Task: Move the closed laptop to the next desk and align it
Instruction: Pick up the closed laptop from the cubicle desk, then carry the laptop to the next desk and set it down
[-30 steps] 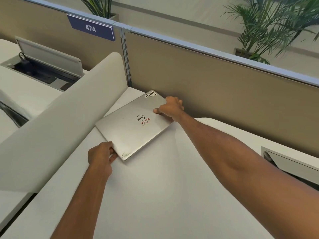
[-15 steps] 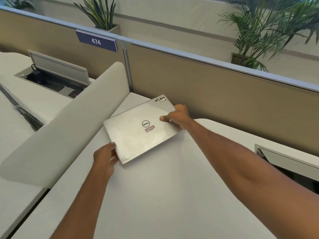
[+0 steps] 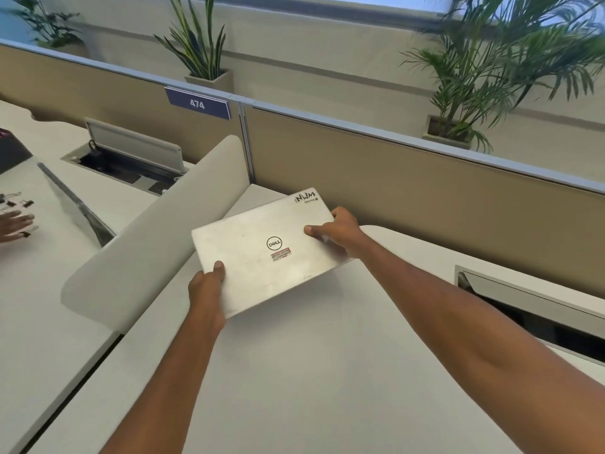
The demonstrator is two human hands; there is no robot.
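The closed silver laptop (image 3: 262,247), with a round logo and stickers on its lid, is lifted off the white desk (image 3: 311,371) and tilted; its shadow falls on the desktop below. My left hand (image 3: 208,286) grips its near left edge, thumb on the lid. My right hand (image 3: 337,232) holds the far right edge, fingers curled under. The neighbouring desk (image 3: 42,306) lies to the left, beyond a low white curved divider (image 3: 147,237).
A tan partition (image 3: 425,204) with a "474" sign (image 3: 197,103) runs along the back, plants behind it. Open cable boxes (image 3: 131,158) (image 3: 530,309) sit in both desks. On the left desk are binder clips (image 3: 16,201), another person's hand (image 3: 14,222) and a dark item (image 3: 11,149).
The laptop has come up off the desk and toward me, held in both hands. The view has swung left, showing more of the neighbouring desk and another person's hand.
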